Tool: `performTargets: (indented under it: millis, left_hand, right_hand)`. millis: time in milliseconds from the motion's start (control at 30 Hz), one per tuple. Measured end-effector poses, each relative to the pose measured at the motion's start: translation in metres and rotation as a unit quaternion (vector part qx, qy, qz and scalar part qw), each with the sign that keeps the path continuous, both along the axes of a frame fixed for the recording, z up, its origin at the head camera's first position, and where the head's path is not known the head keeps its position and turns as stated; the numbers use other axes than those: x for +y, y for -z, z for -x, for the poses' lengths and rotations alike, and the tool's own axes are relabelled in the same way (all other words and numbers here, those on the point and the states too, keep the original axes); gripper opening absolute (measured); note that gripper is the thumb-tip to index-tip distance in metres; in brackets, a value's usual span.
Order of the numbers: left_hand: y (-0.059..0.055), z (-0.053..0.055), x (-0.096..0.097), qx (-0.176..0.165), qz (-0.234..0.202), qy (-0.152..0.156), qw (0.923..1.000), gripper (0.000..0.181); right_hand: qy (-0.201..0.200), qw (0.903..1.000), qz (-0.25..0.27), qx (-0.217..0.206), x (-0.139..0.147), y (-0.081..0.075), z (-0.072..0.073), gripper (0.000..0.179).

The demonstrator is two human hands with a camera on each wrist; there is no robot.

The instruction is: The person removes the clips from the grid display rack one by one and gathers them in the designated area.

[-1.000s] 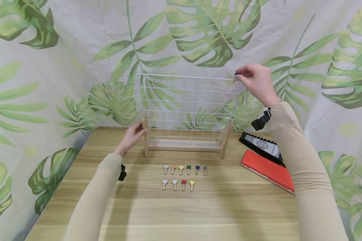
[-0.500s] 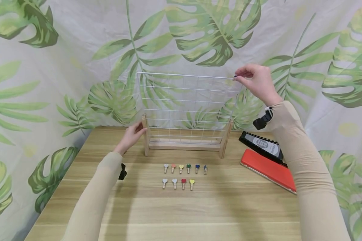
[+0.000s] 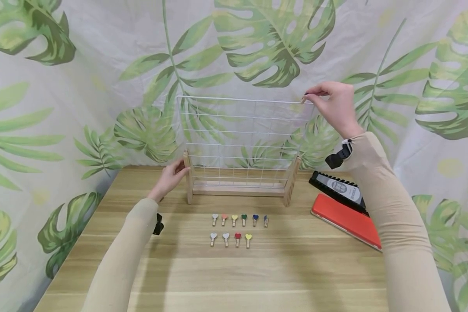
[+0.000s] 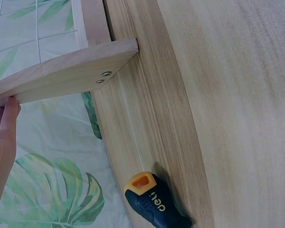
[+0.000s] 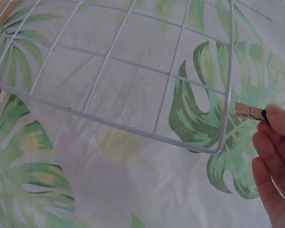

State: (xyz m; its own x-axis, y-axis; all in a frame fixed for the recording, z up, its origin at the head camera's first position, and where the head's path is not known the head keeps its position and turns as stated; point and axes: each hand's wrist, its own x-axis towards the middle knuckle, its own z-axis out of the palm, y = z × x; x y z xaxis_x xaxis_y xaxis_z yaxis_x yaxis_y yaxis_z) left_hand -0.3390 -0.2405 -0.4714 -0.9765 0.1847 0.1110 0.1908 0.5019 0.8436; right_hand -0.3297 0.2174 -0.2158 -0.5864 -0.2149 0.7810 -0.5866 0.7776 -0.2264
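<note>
My right hand [image 3: 335, 104] is at the top right corner of a white wire grid [image 3: 243, 101]. Between thumb and fingers it pinches a small wooden clothespin [image 5: 249, 112] with a dark blue decoration; in the right wrist view, the clothespin's free end points at the grid's side wire, close to it. My left hand [image 3: 169, 178] grips the left wooden post [image 3: 188, 182] of the grid's stand, its fingers against the post's outer face in the left wrist view. On the table in front lie two rows of heart clothespins [image 3: 237, 238] in white, pink, yellow, green, blue and red.
Right of the stand lie a black toothed holder [image 3: 337, 190] with a grey label and a red flat case [image 3: 347, 221], partly behind my right sleeve. A dark green and yellow deli tool [image 4: 154, 202] lies on the table [image 3: 218, 281] left of the stand. Leaf-patterned cloth [image 3: 101, 65] hangs behind.
My right hand's fingers have shifted slightly at the grid's corner, first down toward the top wire, then up again, still pinching the clothespin. The left hand stays on the post.
</note>
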Motion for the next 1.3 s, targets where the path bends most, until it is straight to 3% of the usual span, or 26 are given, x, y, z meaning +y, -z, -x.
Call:
performTargets:
  millis: [167, 300, 467, 667, 1033, 1167, 1300]
  left_hand:
    - [-0.001, 0.001, 0.000, 0.010, -0.002, -0.003, 0.9999, 0.068]
    - [0.000, 0.001, 0.000, 0.012, 0.000, -0.003, 0.9999, 0.066]
    - [0.001, 0.001, 0.000, 0.009, 0.000, -0.003, 1.0000, 0.066]
    - [-0.001, 0.000, 0.000, 0.011, 0.004, -0.002, 0.9999, 0.067]
    - [0.000, 0.000, 0.001, 0.014, 0.005, -0.003, 0.9999, 0.066]
    - [0.000, 0.001, 0.001, 0.013, 0.002, -0.003, 0.9999, 0.065]
    - [0.000, 0.000, 0.002, 0.008, 0.004, -0.003, 1.0000, 0.065]
  right_hand:
    - [0.009, 0.9995, 0.003, -0.030, 0.002, 0.004, -0.007, 0.017]
    - [-0.002, 0.9986, 0.004, -0.052, 0.005, 0.019, -0.015, 0.018]
    - [-0.035, 0.9971, 0.003, -0.067, 0.006, 0.051, -0.024, 0.015]
    - [-0.093, 0.9890, -0.033, -0.110, -0.001, 0.101, -0.036, 0.012]
    - [-0.150, 0.9566, -0.057, -0.243, -0.024, 0.211, -0.073, 0.011]
    - [-0.166, 0.9357, -0.051, -0.307, -0.030, 0.249, -0.085, 0.010]
    - [-0.172, 0.9139, -0.059, -0.363, -0.037, 0.275, -0.095, 0.011]
